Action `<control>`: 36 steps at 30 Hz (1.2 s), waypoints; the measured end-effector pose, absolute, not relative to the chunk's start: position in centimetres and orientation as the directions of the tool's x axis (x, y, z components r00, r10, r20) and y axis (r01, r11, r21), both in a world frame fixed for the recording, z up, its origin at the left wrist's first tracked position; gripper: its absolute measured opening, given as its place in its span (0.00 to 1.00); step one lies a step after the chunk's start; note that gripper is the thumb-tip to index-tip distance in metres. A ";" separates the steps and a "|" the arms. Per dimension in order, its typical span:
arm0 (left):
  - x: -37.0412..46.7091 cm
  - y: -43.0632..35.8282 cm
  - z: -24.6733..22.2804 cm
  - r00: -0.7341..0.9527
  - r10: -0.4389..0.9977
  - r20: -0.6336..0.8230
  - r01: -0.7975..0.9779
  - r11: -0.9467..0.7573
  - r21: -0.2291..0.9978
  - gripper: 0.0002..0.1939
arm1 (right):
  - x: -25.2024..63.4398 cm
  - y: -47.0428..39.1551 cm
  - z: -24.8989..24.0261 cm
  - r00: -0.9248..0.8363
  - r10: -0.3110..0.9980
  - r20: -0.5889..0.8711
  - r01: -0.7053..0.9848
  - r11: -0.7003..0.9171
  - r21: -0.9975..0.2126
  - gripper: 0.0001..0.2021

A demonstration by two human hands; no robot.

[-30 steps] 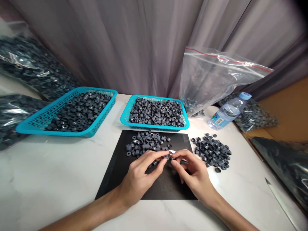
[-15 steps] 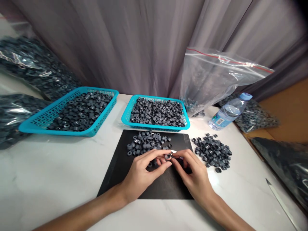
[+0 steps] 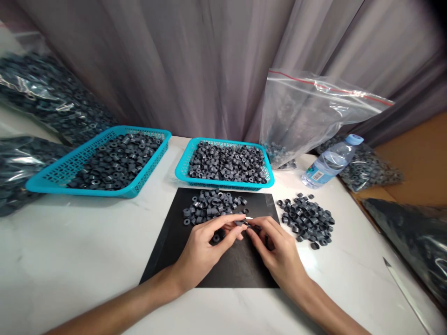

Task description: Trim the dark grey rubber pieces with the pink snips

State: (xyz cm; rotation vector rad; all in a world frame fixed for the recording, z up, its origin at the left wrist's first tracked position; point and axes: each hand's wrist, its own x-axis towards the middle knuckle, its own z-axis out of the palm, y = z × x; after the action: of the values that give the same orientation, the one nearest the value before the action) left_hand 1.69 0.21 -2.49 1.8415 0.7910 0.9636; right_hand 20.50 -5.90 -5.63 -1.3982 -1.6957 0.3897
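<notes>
Over a black mat, my left hand pinches a small dark grey plastic ring between thumb and fingers. My right hand is closed close beside it, fingertips almost touching the left ones. A thin dark piece shows at the right fingertips, but its kind is hidden by the fingers. A bright pale sliver shows between the two hands. Behind the left fingers lies a heap of dark grey rings on the mat. To the right of my right hand is another pile of rings, on the white table.
Two blue baskets, one at left and one at centre, hold many grey rings. Behind stands a clear zip bag, with a water bottle beside it. A pointed strip lies at right. Filled bags flank the table.
The ring in my left fingers has tilted, so its opening faces the camera less. Both hands stay together over the mat, and the view has shifted slightly.
</notes>
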 end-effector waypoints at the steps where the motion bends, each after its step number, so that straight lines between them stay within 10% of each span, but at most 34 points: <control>1: 1.7 0.2 -2.5 0.495 0.816 0.298 0.127 -0.408 0.904 0.12 | 20.5 -5.9 -5.6 0.013 0.906 0.423 0.631 0.321 -0.707 0.09; 15: 1.4 0.5 -2.4 0.463 0.821 0.333 0.180 -0.455 0.872 0.11 | 22.9 -5.6 -5.6 0.014 0.852 0.524 0.886 0.232 -0.402 0.08; 36: 1.6 0.4 -2.5 0.510 0.832 0.219 0.114 -0.317 0.941 0.13 | 21.1 -6.0 -5.1 0.127 0.891 0.436 0.478 0.330 -0.814 0.04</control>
State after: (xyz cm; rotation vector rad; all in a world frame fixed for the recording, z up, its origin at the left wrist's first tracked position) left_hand 1.64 0.40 -2.54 1.7578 0.7984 0.9040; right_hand 21.08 -5.99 -5.15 -1.3039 -1.5116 0.4777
